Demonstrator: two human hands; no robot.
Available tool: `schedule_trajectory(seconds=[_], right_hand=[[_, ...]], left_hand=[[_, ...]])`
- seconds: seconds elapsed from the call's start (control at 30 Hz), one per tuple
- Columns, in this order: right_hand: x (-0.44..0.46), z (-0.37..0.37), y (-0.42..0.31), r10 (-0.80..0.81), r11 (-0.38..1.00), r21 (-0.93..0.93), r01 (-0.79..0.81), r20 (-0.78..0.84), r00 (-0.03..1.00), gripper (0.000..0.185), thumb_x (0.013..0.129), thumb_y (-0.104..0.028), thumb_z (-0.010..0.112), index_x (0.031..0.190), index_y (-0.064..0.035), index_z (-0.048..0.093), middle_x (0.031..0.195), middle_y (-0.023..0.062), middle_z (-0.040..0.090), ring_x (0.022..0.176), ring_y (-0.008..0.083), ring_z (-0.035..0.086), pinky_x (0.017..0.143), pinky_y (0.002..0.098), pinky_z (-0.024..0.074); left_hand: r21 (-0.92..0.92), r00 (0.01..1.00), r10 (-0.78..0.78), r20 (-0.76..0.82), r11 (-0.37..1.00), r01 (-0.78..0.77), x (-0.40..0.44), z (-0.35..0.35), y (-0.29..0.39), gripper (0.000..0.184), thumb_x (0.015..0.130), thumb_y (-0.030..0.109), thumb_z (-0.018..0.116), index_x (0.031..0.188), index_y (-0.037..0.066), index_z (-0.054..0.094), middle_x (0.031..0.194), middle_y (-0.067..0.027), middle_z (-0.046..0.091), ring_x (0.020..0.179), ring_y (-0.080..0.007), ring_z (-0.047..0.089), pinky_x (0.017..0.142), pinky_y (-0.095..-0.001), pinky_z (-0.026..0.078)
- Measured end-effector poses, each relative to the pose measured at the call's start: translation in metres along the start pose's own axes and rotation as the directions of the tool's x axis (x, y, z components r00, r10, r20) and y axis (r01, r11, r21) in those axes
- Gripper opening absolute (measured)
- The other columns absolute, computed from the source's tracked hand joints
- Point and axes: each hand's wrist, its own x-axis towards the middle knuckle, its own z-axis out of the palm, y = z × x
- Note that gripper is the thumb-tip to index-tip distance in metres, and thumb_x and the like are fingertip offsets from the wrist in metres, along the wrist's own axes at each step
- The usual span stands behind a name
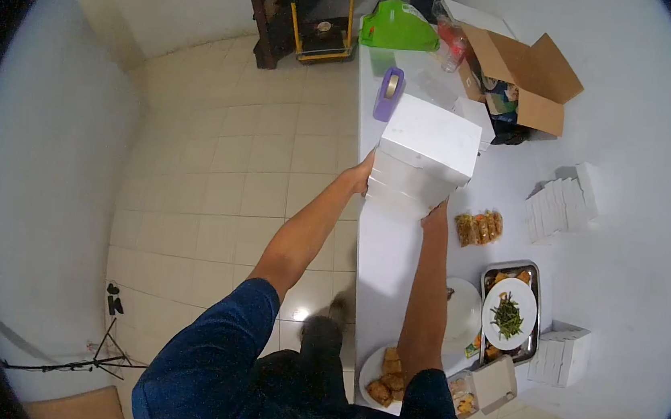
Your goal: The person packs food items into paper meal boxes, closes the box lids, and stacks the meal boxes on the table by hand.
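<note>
In the head view, a stack of white cardboard boxes (pixel 430 136) is between my two hands over the long white table. Several edges show along its near side, below the broad white top. My left hand (pixel 363 172) grips its left side, with part of the fingers hidden. On the near right lower edge, my right hand (pixel 435 214) is closed on the stack, its fingertips mostly hidden. A purple tape dispenser (pixel 389 95) stands just beyond the stack. Small bags of brown food (pixel 479 228) lie to the right of my right hand.
Right of my right forearm are a metal tray (pixel 536 310), a plate of green vegetables (pixel 508 315) and a pale plate (pixel 462 319). Fried pieces (pixel 389 379) lie nearer. White box stacks (pixel 562 205) line the right side. An open carton (pixel 554 73) and green bag (pixel 401 27) stand at the far end.
</note>
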Motion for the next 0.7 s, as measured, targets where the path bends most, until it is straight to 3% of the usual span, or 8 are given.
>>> schedule_trajectory(seconds=[0.07,0.13,0.17,0.27,0.37,0.47,0.7], right_hand=[[0.039,-0.008,0.004,0.002,0.999,-0.047,-0.001,0.018,1.000,0.070,0.091,-0.039,0.048,0.153,-0.0114,0.029,0.155,0.0120,0.036,0.141,0.0339,0.035,0.118,0.0443,0.0275],[0.081,-0.018,0.015,0.011,0.994,-0.106,-0.006,0.042,0.999,0.071,0.091,-0.037,0.050,0.153,-0.0110,0.029,0.155,0.0125,0.036,0.142,0.0342,0.034,0.118,0.0441,0.0270],[0.106,-0.023,0.020,0.013,0.990,-0.138,-0.004,0.058,0.998,0.071,0.091,-0.035,0.051,0.153,-0.0109,0.029,0.155,0.0128,0.036,0.142,0.0343,0.034,0.119,0.0439,0.0268],[0.175,-0.037,0.037,0.022,0.971,-0.238,0.003,0.104,0.994,0.071,0.090,-0.031,0.053,0.153,-0.0104,0.028,0.155,0.0137,0.035,0.142,0.0347,0.033,0.119,0.0436,0.0260],[0.235,-0.060,0.064,0.046,0.929,-0.369,0.015,0.156,0.987,0.072,0.089,-0.027,0.055,0.154,-0.0099,0.027,0.155,0.0145,0.035,0.143,0.0351,0.033,0.119,0.0432,0.0252],[0.273,-0.085,0.092,0.063,0.873,-0.486,0.040,0.193,0.979,0.073,0.089,-0.023,0.058,0.154,-0.0094,0.027,0.156,0.0154,0.034,0.143,0.0355,0.032,0.120,0.0429,0.0244],[0.290,-0.135,0.121,0.054,0.762,-0.640,0.097,0.213,0.976,0.077,0.087,-0.013,0.063,0.154,-0.0082,0.025,0.156,0.0174,0.034,0.144,0.0364,0.030,0.121,0.0421,0.0225]], left_hand=[[-0.025,0.997,0.059,-0.040,0.998,-0.060,0.003,0.005,0.018,0.089,0.086,0.080,0.030,0.147,0.017,0.043,0.150,-0.0133,0.044,0.134,-0.0324,0.045,0.096,-0.0596,0.045],[-0.106,0.969,-0.060,-0.240,0.994,0.035,0.013,0.001,0.028,0.089,0.086,0.081,0.030,0.148,0.017,0.043,0.151,-0.0117,0.044,0.134,-0.0315,0.044,0.094,-0.0563,0.047],[-0.103,0.968,-0.048,-0.248,0.994,0.023,0.013,0.004,0.037,0.089,0.086,0.081,0.030,0.148,0.017,0.043,0.151,-0.0117,0.044,0.134,-0.0315,0.044,0.094,-0.0563,0.047],[-0.144,0.960,0.041,-0.276,0.986,-0.083,0.025,0.007,0.059,0.104,0.081,0.090,0.019,0.155,0.018,0.030,0.156,-0.0132,0.037,0.141,-0.0318,0.037,0.111,-0.0521,0.034],[-0.217,0.958,0.062,-0.279,0.968,-0.126,0.063,-0.019,0.055,0.103,0.082,0.090,0.016,0.157,0.020,0.025,0.158,-0.0120,0.032,0.143,-0.0320,0.033,0.113,-0.0525,0.030],[-0.174,0.938,0.040,-0.344,0.979,-0.106,0.095,-0.044,0.050,0.105,0.081,0.090,0.017,0.159,0.020,0.018,0.161,-0.0116,0.026,0.146,-0.0320,0.027,0.115,-0.0520,0.025],[-0.202,0.962,-0.009,-0.273,0.978,-0.048,0.106,-0.060,0.058,0.102,0.085,0.086,0.022,0.160,0.017,0.010,0.164,-0.0115,0.017,0.149,-0.0300,0.020,0.117,-0.0503,0.019]])
